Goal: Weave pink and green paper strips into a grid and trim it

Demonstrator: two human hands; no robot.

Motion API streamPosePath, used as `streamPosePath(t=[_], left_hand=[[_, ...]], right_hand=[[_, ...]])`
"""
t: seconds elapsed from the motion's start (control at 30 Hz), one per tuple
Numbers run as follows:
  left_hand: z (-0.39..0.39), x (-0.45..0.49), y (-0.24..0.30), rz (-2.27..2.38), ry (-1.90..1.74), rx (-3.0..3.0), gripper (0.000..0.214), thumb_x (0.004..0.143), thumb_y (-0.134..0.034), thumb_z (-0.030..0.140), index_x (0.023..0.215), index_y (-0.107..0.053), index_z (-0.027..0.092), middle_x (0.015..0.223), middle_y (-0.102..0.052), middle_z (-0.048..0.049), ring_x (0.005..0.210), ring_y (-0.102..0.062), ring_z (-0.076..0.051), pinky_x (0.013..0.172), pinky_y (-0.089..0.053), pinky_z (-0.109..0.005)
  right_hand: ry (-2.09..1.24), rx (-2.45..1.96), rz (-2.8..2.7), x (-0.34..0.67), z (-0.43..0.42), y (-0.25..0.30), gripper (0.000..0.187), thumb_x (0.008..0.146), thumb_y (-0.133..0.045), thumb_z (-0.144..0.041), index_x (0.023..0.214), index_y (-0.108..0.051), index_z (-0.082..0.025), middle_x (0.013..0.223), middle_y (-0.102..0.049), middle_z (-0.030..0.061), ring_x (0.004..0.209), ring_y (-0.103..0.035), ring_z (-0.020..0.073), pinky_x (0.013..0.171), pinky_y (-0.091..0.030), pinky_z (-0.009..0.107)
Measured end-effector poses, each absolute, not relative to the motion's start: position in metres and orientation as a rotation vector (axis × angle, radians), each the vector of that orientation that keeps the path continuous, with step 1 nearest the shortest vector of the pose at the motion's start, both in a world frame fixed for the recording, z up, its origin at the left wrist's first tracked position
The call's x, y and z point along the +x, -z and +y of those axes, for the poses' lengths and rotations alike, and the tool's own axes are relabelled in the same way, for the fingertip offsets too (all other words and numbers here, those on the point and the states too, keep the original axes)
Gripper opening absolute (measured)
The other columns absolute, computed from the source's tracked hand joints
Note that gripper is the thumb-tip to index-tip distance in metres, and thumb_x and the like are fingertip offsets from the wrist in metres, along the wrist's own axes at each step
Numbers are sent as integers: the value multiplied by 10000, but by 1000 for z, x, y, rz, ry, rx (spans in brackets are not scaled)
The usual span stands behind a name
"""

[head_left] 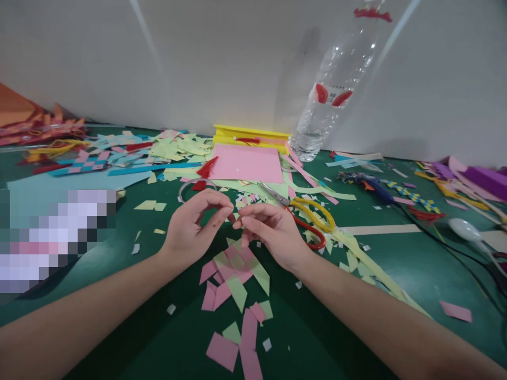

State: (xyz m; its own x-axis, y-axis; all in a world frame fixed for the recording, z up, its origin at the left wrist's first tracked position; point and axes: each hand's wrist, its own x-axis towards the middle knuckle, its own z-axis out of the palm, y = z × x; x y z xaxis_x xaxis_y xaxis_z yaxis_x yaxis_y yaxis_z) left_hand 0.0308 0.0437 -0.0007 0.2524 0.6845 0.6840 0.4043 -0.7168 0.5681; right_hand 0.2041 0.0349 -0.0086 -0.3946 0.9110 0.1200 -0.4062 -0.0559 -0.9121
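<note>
My left hand (194, 227) and my right hand (277, 232) meet above the middle of the green table, fingertips nearly touching. Each has thumb and fingers pinched together; anything between them is too small or hidden to make out. Just below lies a woven piece of pink and pale green paper strips (234, 266), with loose strip ends sticking out. Cut pink paper pieces (222, 351) lie nearer to me. Beyond my right hand rest scissors (315, 214) with one yellow and one red handle. Behind my left hand is a clear ring (185, 189), partly covered.
At the back stand a pink paper stack (246, 163), a yellow folded strip (253, 132) and a tilted-looking clear bottle (330, 97). A blue corded glue gun (372, 189) and white spoon (465, 230) lie right. Paper scraps (180, 148) litter the table; a pixelated object (59, 240) lies left.
</note>
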Motion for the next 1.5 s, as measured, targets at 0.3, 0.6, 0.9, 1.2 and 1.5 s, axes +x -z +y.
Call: streamPosePath(t=[0.3,0.6,0.9,1.2,1.5], left_hand=[[44,31,0,939,-1389,2205,65,876,-501,151,867,-558,181,780,-588,-16,673,-610,-113,622,-510,-234],[44,32,1,966,-1394,2268,66,867,-500,160,849,-560,184,806,-615,-23,720,-602,-123,644,-510,-235],[44,33,-1,952,-1383,2283,69,864,-504,150,850,-562,185,808,-619,-26,731,-602,-126,650,-515,-234],[44,33,0,914,-1381,2259,78,866,-497,139,862,-560,185,811,-616,-29,738,-605,-131,660,-512,-249],[44,33,1,908,-1398,2279,86,855,-512,110,852,-563,179,809,-612,-21,740,-593,-122,650,-496,-229]], right_hand=[[-1678,-617,-1162,205,35,9,136,797,-629,-267,707,-629,-164,608,-649,-23,486,-603,73,511,-534,203],[-1666,-659,-1205,205,35,10,138,803,-632,-301,801,-645,-163,676,-664,-13,499,-607,68,523,-529,197],[-1645,-657,-1200,205,36,11,116,796,-630,-287,823,-670,-182,693,-672,-12,495,-603,73,522,-524,217],[-1638,-642,-1190,206,37,11,110,799,-623,-286,781,-661,-184,616,-648,-29,469,-583,77,500,-509,219],[-1596,-642,-1251,204,34,12,86,778,-660,-262,780,-687,-180,554,-632,-38,458,-559,56,480,-494,185]])
